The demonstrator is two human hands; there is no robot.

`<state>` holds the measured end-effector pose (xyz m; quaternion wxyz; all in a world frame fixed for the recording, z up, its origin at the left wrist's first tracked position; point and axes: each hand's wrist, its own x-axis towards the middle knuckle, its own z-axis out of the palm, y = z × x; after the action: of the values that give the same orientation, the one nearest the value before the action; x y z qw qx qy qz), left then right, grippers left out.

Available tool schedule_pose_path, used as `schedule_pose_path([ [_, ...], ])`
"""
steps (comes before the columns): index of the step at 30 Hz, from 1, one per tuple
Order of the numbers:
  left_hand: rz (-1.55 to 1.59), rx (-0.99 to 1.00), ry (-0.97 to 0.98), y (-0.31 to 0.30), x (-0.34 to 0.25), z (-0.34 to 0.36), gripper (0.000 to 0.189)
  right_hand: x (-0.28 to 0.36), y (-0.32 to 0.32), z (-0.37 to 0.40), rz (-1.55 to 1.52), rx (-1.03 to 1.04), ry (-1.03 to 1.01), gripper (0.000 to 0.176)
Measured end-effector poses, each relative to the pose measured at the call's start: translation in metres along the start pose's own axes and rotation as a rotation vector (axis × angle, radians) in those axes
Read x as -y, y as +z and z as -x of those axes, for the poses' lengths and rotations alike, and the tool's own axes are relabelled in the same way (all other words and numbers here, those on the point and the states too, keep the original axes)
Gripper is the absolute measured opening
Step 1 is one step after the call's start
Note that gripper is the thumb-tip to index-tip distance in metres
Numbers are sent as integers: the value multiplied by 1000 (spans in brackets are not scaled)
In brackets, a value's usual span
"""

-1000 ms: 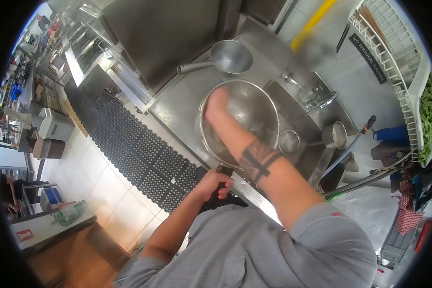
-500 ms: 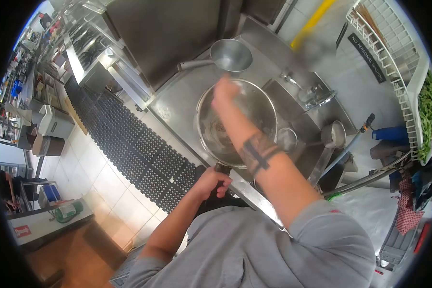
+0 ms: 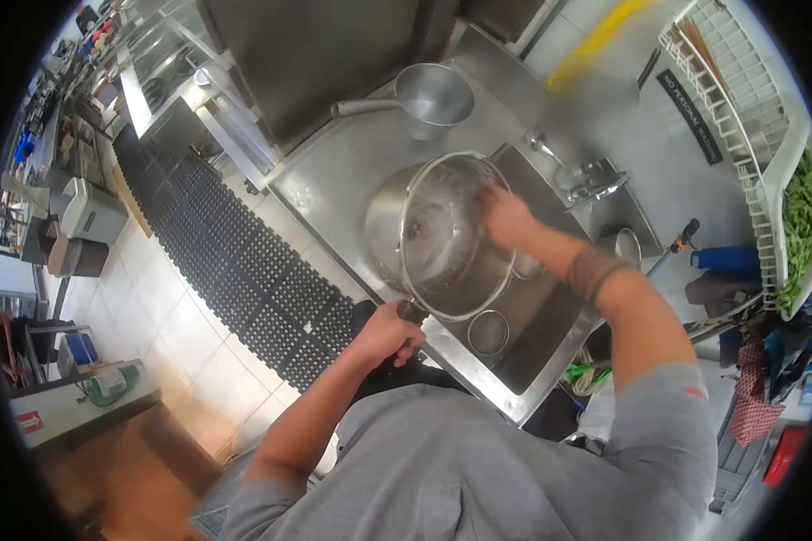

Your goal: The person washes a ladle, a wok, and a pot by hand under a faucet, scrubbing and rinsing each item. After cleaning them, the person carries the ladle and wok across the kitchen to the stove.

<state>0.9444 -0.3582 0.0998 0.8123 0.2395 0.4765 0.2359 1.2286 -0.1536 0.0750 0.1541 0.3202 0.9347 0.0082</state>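
A large steel pot (image 3: 383, 225) leans to the right at the sink's edge, its mouth turned partly toward the basin. My left hand (image 3: 389, 337) is closed around the pot's dark handle (image 3: 410, 312) near my body. Inside the pot, my right hand (image 3: 505, 216) is at the right part of the inner wall. Its fingers look curled but are smeared by motion, and whatever they may hold is hidden. The pot's bottom looks wet and whitish, with a darker patch. A small round mesh strainer (image 3: 488, 332) is in the sink (image 3: 550, 338) below the pot's rim.
A metal saucepan (image 3: 435, 95) stands behind the pot on the steel counter (image 3: 320, 194). A faucet (image 3: 550, 153) is on the back wall, with a hose (image 3: 672, 242) to the right. A white wire rack (image 3: 753, 171) holds greens. Black perforated matting (image 3: 235, 261) covers the floor at left.
The pot has tipped to the right. My right hand has moved from the pot's far side to its right inner wall. My left hand keeps hold of the handle.
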Motion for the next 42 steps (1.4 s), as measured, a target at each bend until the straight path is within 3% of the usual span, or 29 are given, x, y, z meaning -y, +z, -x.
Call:
schedule_pose_path([
  [1, -33, -10, -17, 3, -2, -3, 24, -17, -9, -18, -213, -334, 96, 48],
  [3, 4, 9, -31, 3, -3, -6, 26, -33, -27, -54, 103, -448, -314, 55],
  [4, 58, 21, -47, 3, -2, -6, 29, -29, -36, -51, 97, -446, -308, 55],
  [6, 96, 10, -55, -3, -2, -2, 30, -20, -51, -42, 439, -372, -233, 48],
  [8, 120, 2, -37, -6, -8, -2, 30, 8, 2, -20, 354, -182, -44, 36],
  [10, 144, 10, -39, -8, -4, -4, 30, 71, 20, -10, -267, 423, 282, 33],
  [11, 140, 7, -35, -9, -1, -5, 30, 96, 50, -17, -290, 437, 146, 35],
  [12, 133, 19, -36, -10, 4, -7, 27, 124, 52, -28, -377, 400, 114, 30],
  [14, 128, 28, -46, -8, 7, -7, 25, 151, 6, -71, -843, 333, 202, 33],
  [16, 120, -2, -48, -2, 5, -4, 26, 166, 1, -114, -1674, -227, 732, 36],
  [17, 120, -8, -49, -2, 3, -4, 26, 167, 5, -114, -1679, -224, 727, 36],
  [19, 112, -15, -35, -6, -1, -1, 23, 171, 15, -107, -1563, -282, 508, 42],
  [21, 146, 14, -37, -17, -5, 3, 24, 142, 64, -77, -866, 244, 5, 39],
  [23, 202, 79, -24, -25, -2, 1, 25, 90, 3, -39, -265, 612, 139, 40],
  [25, 211, 65, -48, -25, 0, -1, 24, 47, 26, -60, 18, 309, 317, 40],
  [27, 207, 55, -64, -26, -4, -5, 23, 29, 18, -97, -198, 14, 350, 42],
  [28, 213, 70, -75, -25, -5, -6, 19, 40, 25, -114, -203, 11, 353, 42],
  [30, 216, 91, -78, -26, -10, -9, 16, 56, 57, -156, -518, -493, 484, 39],
  [31, 217, 62, -74, -27, -11, -9, 16, 62, 60, -162, -516, -493, 483, 39],
  [33, 219, 31, -76, -31, -10, -5, 15, 84, 62, -157, -716, -245, 160, 35],
  [34, 242, 52, -79, -36, -13, -4, 15, 82, 62, -147, -714, -246, 161, 35],
  [36, 268, 73, -81, -38, -14, -1, 15, 67, 50, -110, -559, 218, 68, 32],
  [37, 269, 86, -74, -38, -15, 1, 14, 58, 30, -103, -555, 217, 64, 32],
  [39, 273, 90, -59, -35, -14, -2, 12, 36, -5, -104, -114, 151, 148, 32],
  [40, 238, 112, -68, -34, -9, -7, 13, 33, -5, -116, -116, 148, 141, 32],
  [42, 189, 137, -87, -36, -3, -12, 14, 35, 9, -144, -461, -151, 466, 34],
])
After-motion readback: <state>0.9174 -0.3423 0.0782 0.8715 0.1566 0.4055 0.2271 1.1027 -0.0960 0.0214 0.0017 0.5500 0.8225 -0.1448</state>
